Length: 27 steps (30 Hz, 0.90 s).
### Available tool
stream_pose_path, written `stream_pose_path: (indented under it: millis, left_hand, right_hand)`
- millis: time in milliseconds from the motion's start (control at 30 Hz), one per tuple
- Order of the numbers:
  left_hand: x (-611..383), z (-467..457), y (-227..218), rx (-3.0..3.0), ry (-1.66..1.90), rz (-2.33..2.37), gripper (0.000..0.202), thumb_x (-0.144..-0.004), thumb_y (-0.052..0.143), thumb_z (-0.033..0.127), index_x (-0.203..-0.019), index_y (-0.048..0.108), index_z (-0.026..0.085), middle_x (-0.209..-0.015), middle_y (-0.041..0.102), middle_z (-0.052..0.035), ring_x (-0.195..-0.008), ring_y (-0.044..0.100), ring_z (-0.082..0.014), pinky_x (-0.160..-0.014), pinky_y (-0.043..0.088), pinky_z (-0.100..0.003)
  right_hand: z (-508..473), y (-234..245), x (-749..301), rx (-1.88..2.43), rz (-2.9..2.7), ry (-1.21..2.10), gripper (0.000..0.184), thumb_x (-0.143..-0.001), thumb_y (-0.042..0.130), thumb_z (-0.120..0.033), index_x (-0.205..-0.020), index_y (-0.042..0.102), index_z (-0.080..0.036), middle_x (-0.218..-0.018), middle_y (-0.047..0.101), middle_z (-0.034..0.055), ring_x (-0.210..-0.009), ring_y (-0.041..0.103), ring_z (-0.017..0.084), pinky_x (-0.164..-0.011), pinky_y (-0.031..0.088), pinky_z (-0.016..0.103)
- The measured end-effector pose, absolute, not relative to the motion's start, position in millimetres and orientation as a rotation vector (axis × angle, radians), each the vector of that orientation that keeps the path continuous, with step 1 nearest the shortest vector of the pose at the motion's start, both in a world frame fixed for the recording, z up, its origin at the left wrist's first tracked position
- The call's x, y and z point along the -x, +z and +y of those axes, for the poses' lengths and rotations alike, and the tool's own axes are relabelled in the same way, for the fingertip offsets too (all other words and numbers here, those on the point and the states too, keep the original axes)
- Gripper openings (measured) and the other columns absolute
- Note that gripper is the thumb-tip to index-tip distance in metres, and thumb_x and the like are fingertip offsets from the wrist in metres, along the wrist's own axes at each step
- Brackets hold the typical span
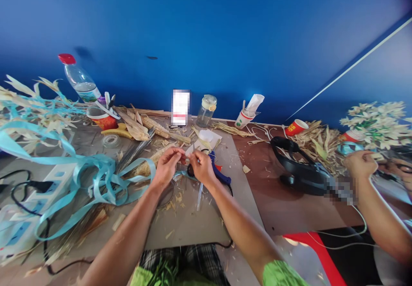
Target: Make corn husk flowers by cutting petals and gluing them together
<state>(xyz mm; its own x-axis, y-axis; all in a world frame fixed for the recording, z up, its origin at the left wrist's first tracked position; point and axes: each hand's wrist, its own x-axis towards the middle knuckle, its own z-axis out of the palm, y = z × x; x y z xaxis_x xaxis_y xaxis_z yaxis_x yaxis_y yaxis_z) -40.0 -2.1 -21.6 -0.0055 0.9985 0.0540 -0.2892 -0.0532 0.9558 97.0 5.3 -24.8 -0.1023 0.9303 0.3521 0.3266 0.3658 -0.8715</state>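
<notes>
Left hand [167, 166] and right hand [202, 166] come together over the worktop [240, 200], fingertips pinching 1 small pale piece [189, 150] between them, too small to identify. From that piece, a blue glue gun [220, 174] lies at 4 o'clock, tangled light-blue ribbon [107, 179] between 8 and 9, a corn cob [158, 128] at 10, a lidded jar [204, 118] at 1, a paper cup [243, 120] at 2.
</notes>
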Motion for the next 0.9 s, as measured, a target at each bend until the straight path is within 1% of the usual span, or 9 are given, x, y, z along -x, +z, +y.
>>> stream_pose_path:
  millis: [100,167,300,467,533,633,700,800,900]
  left_hand:
    - [43,1,-27,-0.981,1.459,0.969,0.011,-0.072,0.063,0.029,-0.074,0.064,0.018,-0.068,0.059,0.0008,-0.060,0.055,-0.0112,-0.059,0.045,-0.023]
    - [45,2,-28,-0.912,1.519,0.955,0.008,-0.071,0.062,0.026,-0.072,0.064,0.018,-0.067,0.058,0.0010,-0.060,0.054,-0.0111,-0.057,0.045,-0.022]
    - [47,4,-25,-0.809,1.621,0.922,0.005,-0.069,0.061,0.023,-0.070,0.062,0.018,-0.067,0.056,0.0013,-0.059,0.052,-0.0098,-0.052,0.042,-0.020]
    - [48,3,-25,-0.829,1.608,0.941,0.006,-0.070,0.060,0.024,-0.068,0.060,0.019,-0.056,0.052,0.0030,-0.052,0.047,-0.0091,-0.047,0.037,-0.019]
    - [48,2,-26,-0.890,1.579,0.976,0.011,-0.073,0.061,0.029,-0.067,0.059,0.019,-0.051,0.049,0.0037,-0.048,0.044,-0.0091,-0.044,0.034,-0.020]
    - [47,1,-26,-1.032,1.527,1.032,0.033,-0.080,0.055,0.047,-0.062,0.056,0.019,-0.048,0.046,0.0030,-0.043,0.039,-0.0090,-0.042,0.031,-0.022]
    - [47,0,-25,-1.089,1.524,1.103,0.043,-0.081,0.051,0.056,-0.060,0.052,0.019,-0.048,0.045,0.0029,-0.042,0.037,-0.0082,-0.041,0.030,-0.022]
    - [48,-1,-20,-1.131,1.603,1.282,0.042,-0.081,0.052,0.057,-0.064,0.050,0.018,-0.052,0.047,0.0033,-0.044,0.039,-0.0075,-0.042,0.032,-0.020]
    - [57,-1,-15,-1.222,1.742,1.478,0.034,-0.086,0.049,0.050,-0.072,0.051,0.018,-0.061,0.051,0.0025,-0.051,0.045,-0.0080,-0.048,0.038,-0.020]
  right_hand:
    - [2,-22,-96,1.068,-1.714,0.563,0.009,-0.083,0.052,-0.026,-0.081,0.055,-0.018,-0.080,0.055,0.0038,-0.071,0.050,0.014,-0.067,0.042,0.027]
    - [3,-22,-98,1.034,-1.674,0.472,0.014,-0.083,0.047,-0.019,-0.092,0.058,-0.018,-0.092,0.055,0.0077,-0.082,0.053,0.017,-0.074,0.045,0.030]
    - [8,-24,-103,1.033,-1.616,0.519,0.015,-0.083,0.043,-0.015,-0.080,0.057,-0.019,-0.080,0.057,0.0041,-0.079,0.054,0.016,-0.075,0.044,0.029]
    - [7,-24,-102,1.114,-1.562,0.660,0.013,-0.082,0.044,-0.020,-0.077,0.055,-0.019,-0.074,0.057,0.0013,-0.071,0.053,0.015,-0.069,0.043,0.027]
    - [6,-23,-101,1.096,-1.560,0.682,0.013,-0.082,0.047,-0.025,-0.072,0.053,-0.019,-0.072,0.056,0.0008,-0.070,0.052,0.014,-0.068,0.043,0.027]
    - [7,-23,-102,1.041,-1.578,0.703,0.026,-0.083,0.053,-0.032,-0.061,0.046,-0.020,-0.069,0.055,0.0009,-0.070,0.052,0.014,-0.069,0.042,0.027]
    - [9,-24,-103,1.078,-1.533,0.645,0.023,-0.083,0.053,-0.033,-0.065,0.049,-0.019,-0.075,0.056,0.0025,-0.070,0.052,0.014,-0.069,0.043,0.027]
    - [12,-26,-106,1.149,-1.453,0.498,0.012,-0.084,0.047,-0.023,-0.083,0.058,-0.018,-0.085,0.057,0.0052,-0.073,0.053,0.015,-0.069,0.044,0.029]
    - [12,-27,-106,1.079,-1.517,0.445,0.023,-0.081,0.038,-0.011,-0.083,0.060,-0.018,-0.086,0.058,0.0067,-0.078,0.055,0.017,-0.072,0.045,0.031]
